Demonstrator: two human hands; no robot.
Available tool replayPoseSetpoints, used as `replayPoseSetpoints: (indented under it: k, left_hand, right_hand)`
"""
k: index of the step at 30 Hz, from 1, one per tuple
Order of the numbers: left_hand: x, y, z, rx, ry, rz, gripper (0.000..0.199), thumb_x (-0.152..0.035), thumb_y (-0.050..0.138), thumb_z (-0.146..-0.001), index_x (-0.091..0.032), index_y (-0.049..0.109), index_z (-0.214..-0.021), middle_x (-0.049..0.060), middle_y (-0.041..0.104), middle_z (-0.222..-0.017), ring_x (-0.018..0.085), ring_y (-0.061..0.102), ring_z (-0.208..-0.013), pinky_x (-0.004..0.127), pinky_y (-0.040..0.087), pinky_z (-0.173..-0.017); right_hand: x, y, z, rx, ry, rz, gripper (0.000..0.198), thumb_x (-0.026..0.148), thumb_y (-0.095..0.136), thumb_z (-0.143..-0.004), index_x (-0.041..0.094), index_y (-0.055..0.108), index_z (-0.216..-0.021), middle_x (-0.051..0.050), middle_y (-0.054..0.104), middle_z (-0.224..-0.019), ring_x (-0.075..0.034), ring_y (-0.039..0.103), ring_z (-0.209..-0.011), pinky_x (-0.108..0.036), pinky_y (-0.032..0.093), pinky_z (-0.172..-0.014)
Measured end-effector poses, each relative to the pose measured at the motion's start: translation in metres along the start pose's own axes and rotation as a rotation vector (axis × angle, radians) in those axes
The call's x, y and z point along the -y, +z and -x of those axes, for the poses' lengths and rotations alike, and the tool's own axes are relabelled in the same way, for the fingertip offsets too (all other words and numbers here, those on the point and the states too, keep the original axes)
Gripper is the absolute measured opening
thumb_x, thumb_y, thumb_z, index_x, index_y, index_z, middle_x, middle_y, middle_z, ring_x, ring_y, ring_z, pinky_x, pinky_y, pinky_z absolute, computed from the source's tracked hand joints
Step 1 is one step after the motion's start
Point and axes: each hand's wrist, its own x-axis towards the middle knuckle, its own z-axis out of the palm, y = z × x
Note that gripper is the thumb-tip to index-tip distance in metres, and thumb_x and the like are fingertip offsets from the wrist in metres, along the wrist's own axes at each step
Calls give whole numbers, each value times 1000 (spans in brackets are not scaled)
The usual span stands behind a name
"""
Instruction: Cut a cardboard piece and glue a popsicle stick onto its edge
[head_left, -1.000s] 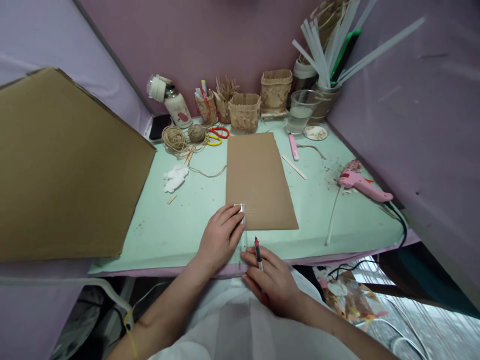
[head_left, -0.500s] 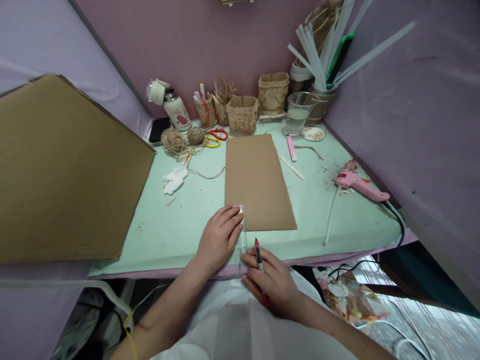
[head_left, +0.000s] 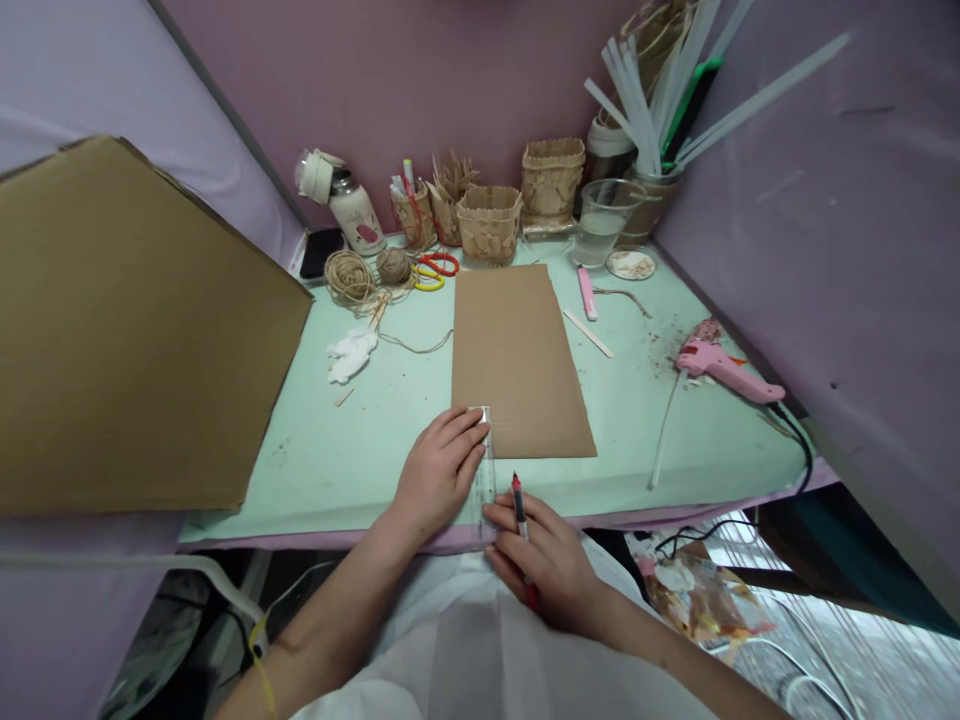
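A brown cardboard sheet point(head_left: 517, 350) lies flat on the green-covered table. Over its near left corner rests a clear ruler point(head_left: 485, 480), sticking out past the near edge of the sheet. My left hand point(head_left: 441, 468) holds the ruler down, its fingers together across the upper end. A pen point(head_left: 520, 508) with red ends and a dark band sits in my right hand point(head_left: 544, 560), tip pointing up and away. The fingertips of that hand are at the lower end of the ruler; whether they press on it I cannot tell.
A large cardboard piece point(head_left: 142, 340) stands at the left. Twine point(head_left: 350, 278), scissors point(head_left: 429, 278) and woven baskets point(head_left: 490, 228) line the back, beside a cup of water point(head_left: 598, 235). At right are a pink cutter point(head_left: 586, 293), a wooden stick point(head_left: 589, 334) and a corded glue gun point(head_left: 727, 372).
The camera view has shifted slightly. Both hands, the ruler, the pen and the cardboard sheet hold practically the same places relative to each other.
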Motion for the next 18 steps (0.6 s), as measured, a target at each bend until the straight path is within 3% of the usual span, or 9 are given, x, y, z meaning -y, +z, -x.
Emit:
replayPoseSetpoints:
  k: [18]
  left_hand:
    - [0,1,1,-13,-8,8,29,-19,51,-93,-21,63,-119,7,63,-127,24,51,-124,48,47,-104]
  right_hand:
    - [-2,2,6,47,2,15,12,8,61,-83,19,60,-89,-11,72,-107,-23,63,-105,-41,57,-91]
